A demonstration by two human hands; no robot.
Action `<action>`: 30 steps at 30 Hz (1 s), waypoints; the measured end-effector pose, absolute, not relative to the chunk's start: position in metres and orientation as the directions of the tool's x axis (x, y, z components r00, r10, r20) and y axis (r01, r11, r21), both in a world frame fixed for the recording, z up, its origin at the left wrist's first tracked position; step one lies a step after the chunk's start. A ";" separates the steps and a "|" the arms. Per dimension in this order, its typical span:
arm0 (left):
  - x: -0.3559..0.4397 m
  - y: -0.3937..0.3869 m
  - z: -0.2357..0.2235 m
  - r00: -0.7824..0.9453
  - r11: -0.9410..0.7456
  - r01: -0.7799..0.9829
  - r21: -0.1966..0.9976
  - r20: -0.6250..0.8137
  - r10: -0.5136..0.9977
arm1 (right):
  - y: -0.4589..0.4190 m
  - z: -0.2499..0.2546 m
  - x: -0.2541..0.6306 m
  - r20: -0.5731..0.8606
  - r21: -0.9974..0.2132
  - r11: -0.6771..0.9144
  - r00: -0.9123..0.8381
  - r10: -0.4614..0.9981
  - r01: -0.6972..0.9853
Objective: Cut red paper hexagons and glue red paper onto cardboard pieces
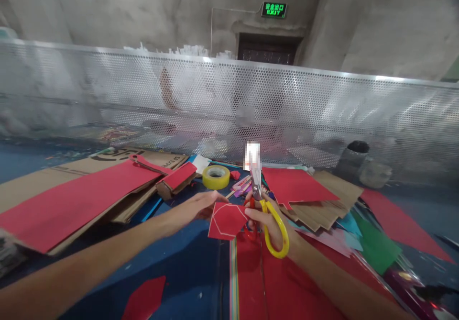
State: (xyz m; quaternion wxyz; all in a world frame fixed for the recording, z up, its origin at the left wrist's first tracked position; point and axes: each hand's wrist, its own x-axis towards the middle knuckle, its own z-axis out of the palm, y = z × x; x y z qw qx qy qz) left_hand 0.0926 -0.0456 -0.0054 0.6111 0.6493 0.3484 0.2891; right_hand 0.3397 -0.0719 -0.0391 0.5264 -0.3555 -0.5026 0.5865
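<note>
Red paper square with a pale many-sided outline (pixel 228 220) sits between the two hands, above the dark blue counter (pixel 193 262). The right hand (pixel 274 229) grasps its right edge with the thumb and also holds metal scissors with yellow and red handles (pixel 264 206), blades pointing far. The left hand (pixel 205 203) meets the square's left edge; its fingers are partly hidden, so I cannot tell whether they grip. Beyond lies a yellow tape roll (pixel 215 182); near left, a red paper scrap (pixel 146 299).
</note>
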 end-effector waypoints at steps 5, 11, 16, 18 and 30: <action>0.101 -0.051 -0.040 0.601 0.145 -0.234 0.961 0.026 0.799 | -0.069 -0.029 0.325 0.101 -0.985 0.085 -0.101 0.990 -0.151; 0.110 -0.049 -0.051 0.504 0.034 -0.146 0.989 0.045 0.863 | -0.058 -0.021 0.323 0.089 -0.996 0.091 -0.194 0.977 0.003; 0.109 -0.045 -0.052 0.279 -0.080 -0.064 0.995 0.094 0.956 | -0.053 -0.018 0.332 0.017 -0.994 0.051 -0.334 0.942 0.095; 0.109 -0.043 -0.051 0.204 -0.105 -0.061 0.993 0.115 0.972 | -0.052 -0.019 0.340 -0.024 -0.995 0.013 -0.373 0.927 0.095; 0.104 -0.038 -0.053 0.032 -0.048 -0.270 0.962 0.058 0.998 | -0.062 -0.010 0.355 0.003 -0.910 0.247 -0.592 0.806 0.332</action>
